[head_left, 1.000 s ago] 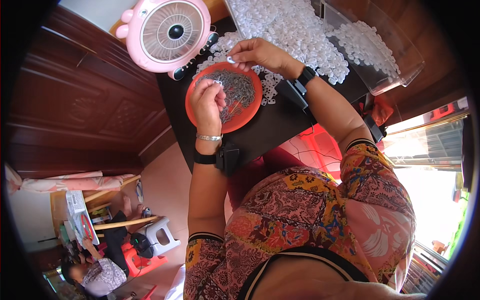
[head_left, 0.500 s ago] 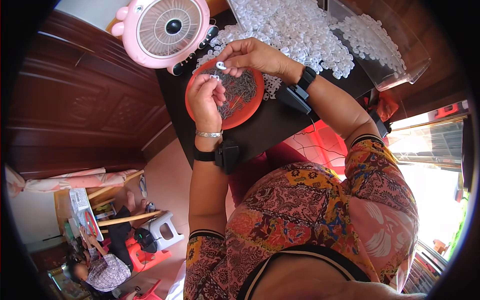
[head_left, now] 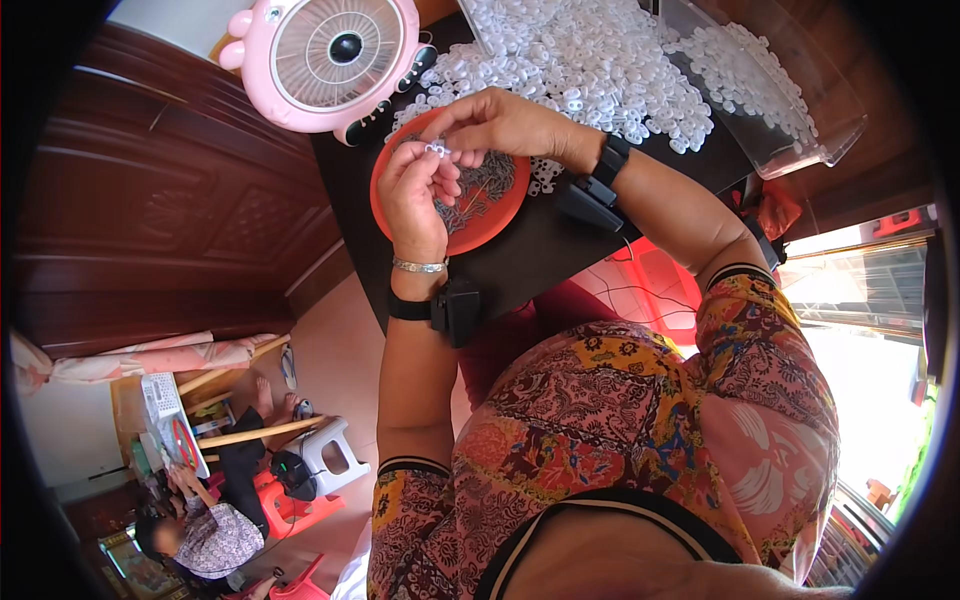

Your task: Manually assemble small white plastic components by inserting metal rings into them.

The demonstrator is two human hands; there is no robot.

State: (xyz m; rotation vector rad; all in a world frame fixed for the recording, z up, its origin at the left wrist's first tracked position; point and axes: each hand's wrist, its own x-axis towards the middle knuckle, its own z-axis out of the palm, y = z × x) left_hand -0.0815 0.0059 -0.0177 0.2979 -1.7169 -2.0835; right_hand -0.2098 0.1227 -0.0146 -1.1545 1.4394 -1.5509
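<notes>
Two hands meet above one orange plate (head_left: 400, 215) of small dark metal pieces. The left hand (head_left: 418, 192) and right hand (head_left: 497, 122) both pinch one small white plastic piece (head_left: 436, 149) between fingertips. Beyond lie one heap of white pieces (head_left: 580, 55), uncountable, and one pink fan (head_left: 335, 55). Both hands have risen off the plate since the earlier frame.
</notes>
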